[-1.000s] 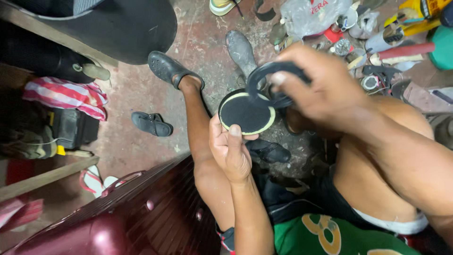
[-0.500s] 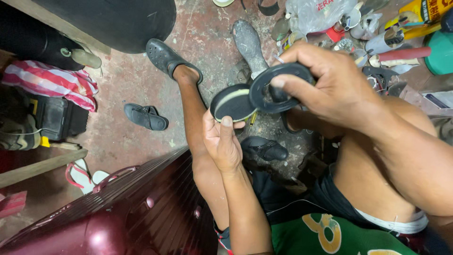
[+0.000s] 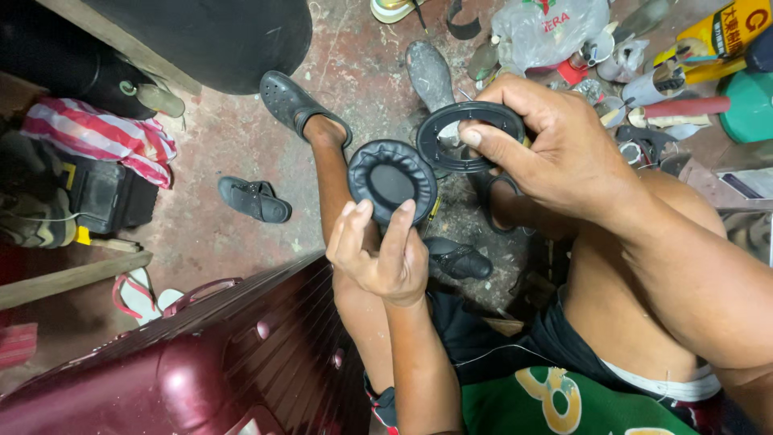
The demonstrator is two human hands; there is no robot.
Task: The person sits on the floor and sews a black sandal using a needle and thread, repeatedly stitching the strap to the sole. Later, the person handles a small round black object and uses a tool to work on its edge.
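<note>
My left hand [image 3: 378,254] pinches the black padded leather ear cushion [image 3: 392,181]; my right hand [image 3: 555,153] grips the black plastic oval ring [image 3: 471,137]. I'd align the edges squarely.

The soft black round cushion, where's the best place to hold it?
Probably by its puffy outer rim, from below, as the left hand does now: fingertips pinch the cushion at its lower edge. The thick padded ring gives grip. The right hand holds the flat plastic ring separately.

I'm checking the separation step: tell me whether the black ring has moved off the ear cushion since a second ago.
Yes. The black ring in the right hand has shifted up and right, off the ear cushion held by the left hand.
</note>
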